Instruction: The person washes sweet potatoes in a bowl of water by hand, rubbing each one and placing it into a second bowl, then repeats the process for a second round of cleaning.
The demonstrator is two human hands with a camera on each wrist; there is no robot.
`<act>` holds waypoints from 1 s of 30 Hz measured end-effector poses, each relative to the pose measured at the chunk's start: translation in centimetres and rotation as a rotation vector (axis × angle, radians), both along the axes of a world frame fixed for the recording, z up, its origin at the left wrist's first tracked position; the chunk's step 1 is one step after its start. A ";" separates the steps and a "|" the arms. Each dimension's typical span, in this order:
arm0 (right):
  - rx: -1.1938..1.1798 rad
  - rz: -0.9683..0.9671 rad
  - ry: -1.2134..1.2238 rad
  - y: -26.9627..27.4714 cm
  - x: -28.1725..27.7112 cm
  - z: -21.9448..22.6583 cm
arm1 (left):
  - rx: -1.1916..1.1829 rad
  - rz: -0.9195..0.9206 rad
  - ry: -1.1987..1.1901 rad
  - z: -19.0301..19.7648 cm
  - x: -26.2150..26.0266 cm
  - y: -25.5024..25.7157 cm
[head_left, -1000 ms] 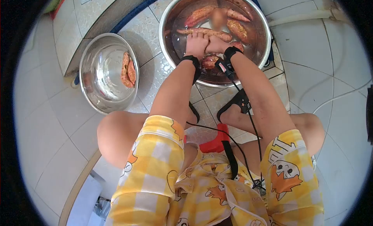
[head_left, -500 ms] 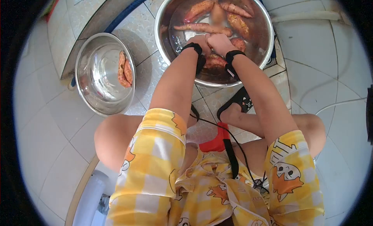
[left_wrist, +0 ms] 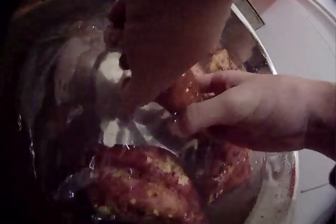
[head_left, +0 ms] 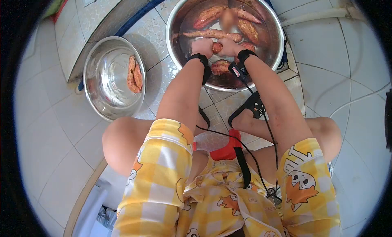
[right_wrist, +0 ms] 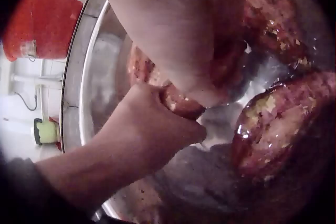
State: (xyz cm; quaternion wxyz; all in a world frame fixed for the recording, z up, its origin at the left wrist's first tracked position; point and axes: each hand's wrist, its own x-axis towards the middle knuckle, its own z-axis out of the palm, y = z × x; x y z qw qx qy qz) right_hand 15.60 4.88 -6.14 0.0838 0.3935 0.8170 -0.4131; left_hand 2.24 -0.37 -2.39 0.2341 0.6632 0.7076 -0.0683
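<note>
Together, left hand (head_left: 203,46) and right hand (head_left: 230,47) apparently grip one sweet potato (head_left: 217,47) above the water-filled basin (head_left: 173,41).

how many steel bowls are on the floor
2. The large bowl sits in front of the person, holding water and sweet potatoes, with both hands in it. The small bowl sits to the person's left, holding two sweet potatoes.
</note>
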 end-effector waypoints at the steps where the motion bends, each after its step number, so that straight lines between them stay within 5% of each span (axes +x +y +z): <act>1: 0.078 0.027 -0.012 -0.3 -0.1 0.5 | 0.004 -0.009 -0.016 -0.5 0.0 -0.1; 4: 0.380 0.171 -0.254 -1.2 -0.3 2.2 | -0.039 -0.050 -0.073 -1.2 -0.2 0.4; 10: 0.581 0.249 -0.131 -1.1 -0.6 2.1 | -0.257 0.030 -0.348 -2.9 -1.8 0.9; 14: 0.687 0.298 -0.031 -1.2 -0.5 1.8 | -0.682 0.023 -0.610 -4.4 -2.8 1.9; 17: 0.712 0.318 -0.012 -1.2 -0.3 1.7 | -0.765 0.012 -0.703 0.6 -2.6 2.1; 20: 0.352 0.182 -0.112 -1.3 -0.6 2.2 | -0.453 0.026 -0.477 -3.8 -3.0 1.9; 23: 0.082 0.080 -0.062 -0.1 -0.6 -0.4 | -0.057 -0.055 -0.235 -3.9 -1.8 0.8; 27: -0.465 -0.066 -0.235 1.2 -0.9 -0.1 | 0.043 -0.140 -0.259 -3.6 -1.5 0.6; 30: -0.124 -0.001 -0.126 0.5 -0.6 0.2 | -0.023 -0.133 -0.207 -2.9 -1.3 0.8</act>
